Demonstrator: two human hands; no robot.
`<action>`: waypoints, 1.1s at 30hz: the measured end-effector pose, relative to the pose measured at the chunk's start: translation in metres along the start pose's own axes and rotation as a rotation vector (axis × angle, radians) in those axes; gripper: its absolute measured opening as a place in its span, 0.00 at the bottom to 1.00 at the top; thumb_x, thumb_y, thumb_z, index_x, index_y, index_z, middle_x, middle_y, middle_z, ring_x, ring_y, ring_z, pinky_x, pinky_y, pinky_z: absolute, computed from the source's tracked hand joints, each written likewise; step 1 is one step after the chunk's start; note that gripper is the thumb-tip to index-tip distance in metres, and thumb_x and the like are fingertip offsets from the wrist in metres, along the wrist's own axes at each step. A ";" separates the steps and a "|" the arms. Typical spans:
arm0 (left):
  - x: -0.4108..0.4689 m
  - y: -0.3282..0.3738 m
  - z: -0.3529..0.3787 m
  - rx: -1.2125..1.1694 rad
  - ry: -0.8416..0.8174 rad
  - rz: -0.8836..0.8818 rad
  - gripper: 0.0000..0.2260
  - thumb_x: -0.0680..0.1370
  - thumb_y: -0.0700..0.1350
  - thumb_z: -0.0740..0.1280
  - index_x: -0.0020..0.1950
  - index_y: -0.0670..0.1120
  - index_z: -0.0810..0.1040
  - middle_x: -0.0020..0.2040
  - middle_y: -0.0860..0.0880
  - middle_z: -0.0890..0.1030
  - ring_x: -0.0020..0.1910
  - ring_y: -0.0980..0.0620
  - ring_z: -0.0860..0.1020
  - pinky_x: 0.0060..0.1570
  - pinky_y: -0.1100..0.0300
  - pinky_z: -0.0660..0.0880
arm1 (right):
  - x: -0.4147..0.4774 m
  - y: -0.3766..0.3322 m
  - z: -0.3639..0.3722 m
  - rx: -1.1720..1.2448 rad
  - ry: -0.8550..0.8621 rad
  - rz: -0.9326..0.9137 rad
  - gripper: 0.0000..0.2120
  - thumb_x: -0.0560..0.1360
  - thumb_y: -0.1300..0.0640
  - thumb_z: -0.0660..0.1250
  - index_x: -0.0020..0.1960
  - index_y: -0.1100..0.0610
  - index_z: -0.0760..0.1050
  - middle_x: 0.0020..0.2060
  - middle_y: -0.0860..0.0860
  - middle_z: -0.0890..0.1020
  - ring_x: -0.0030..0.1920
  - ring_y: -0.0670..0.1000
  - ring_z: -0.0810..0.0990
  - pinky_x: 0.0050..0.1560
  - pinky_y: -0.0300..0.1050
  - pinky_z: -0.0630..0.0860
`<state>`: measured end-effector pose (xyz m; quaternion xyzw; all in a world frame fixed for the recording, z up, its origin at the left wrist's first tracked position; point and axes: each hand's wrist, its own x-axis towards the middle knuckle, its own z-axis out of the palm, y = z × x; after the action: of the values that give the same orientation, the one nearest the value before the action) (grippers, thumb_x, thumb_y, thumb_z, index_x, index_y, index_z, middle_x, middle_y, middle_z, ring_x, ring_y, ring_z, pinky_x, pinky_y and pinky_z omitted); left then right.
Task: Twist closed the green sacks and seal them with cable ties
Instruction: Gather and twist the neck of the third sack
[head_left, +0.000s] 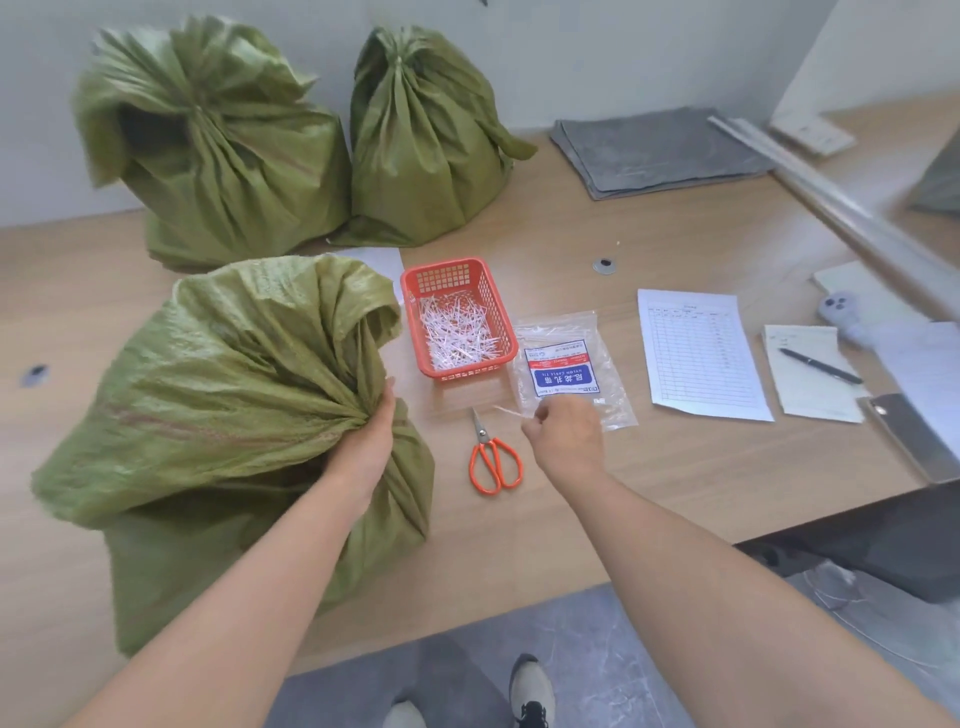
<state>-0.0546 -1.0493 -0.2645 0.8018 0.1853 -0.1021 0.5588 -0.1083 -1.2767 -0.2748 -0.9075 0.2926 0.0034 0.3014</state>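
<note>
three green sacks sit on the counter (675, 467): two far sacks (208, 145) at 11 and 12 o'clock, their necks bunched and apparently already tied, and the near sack (223, 395) at 8 o'clock, not yet sealed

the left grip (371, 431) is curled round the near sack's gathered neck, clamping the twist. the right grip (563, 436), at 3 o'clock of that neck and apart from it, pinches a thin white cable tie (506, 413) between thumb and fingertips, near the clear packet of ties (566, 364) and the orange scissors (493, 462). a red basket (444, 265) of white offcuts lies at 12 o'clock of the scissors

the step in hand looks like bringing the tie to the neck. to do it well, i'd hold the twist tight so the pleats don't spring open, wrap the tie just above the left grip where the bundle is narrowest, then feed tail through head and pull snug

the tie's long axis runs roughly 3 to 9 o'clock, its free end toward the sack; which end is the head is too blurred to tell. the sack's loose mouth flares toward 12 o'clock above the neck
</note>
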 end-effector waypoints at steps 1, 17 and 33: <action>0.008 -0.002 -0.010 -0.003 0.004 -0.007 0.45 0.62 0.82 0.65 0.75 0.62 0.70 0.75 0.65 0.70 0.75 0.58 0.67 0.77 0.51 0.61 | -0.004 -0.012 -0.003 0.019 0.014 -0.009 0.07 0.72 0.58 0.72 0.46 0.60 0.85 0.44 0.59 0.85 0.50 0.60 0.82 0.46 0.46 0.74; 0.019 0.056 -0.204 0.198 0.145 0.034 0.47 0.62 0.82 0.56 0.76 0.59 0.70 0.78 0.55 0.69 0.75 0.45 0.68 0.76 0.45 0.63 | -0.083 -0.220 -0.011 0.433 0.042 -0.235 0.09 0.72 0.59 0.70 0.34 0.59 0.82 0.30 0.53 0.83 0.36 0.53 0.80 0.39 0.39 0.73; 0.018 0.081 -0.226 -0.228 -0.136 0.178 0.14 0.83 0.54 0.65 0.45 0.52 0.86 0.53 0.51 0.86 0.55 0.49 0.82 0.63 0.53 0.76 | -0.106 -0.274 -0.002 0.469 -0.180 -0.382 0.10 0.75 0.61 0.69 0.42 0.49 0.85 0.30 0.44 0.83 0.40 0.54 0.86 0.50 0.51 0.84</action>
<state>-0.0151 -0.8600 -0.1217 0.7377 0.0857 -0.0847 0.6643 -0.0509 -1.0446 -0.1041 -0.8477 0.0820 -0.0405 0.5225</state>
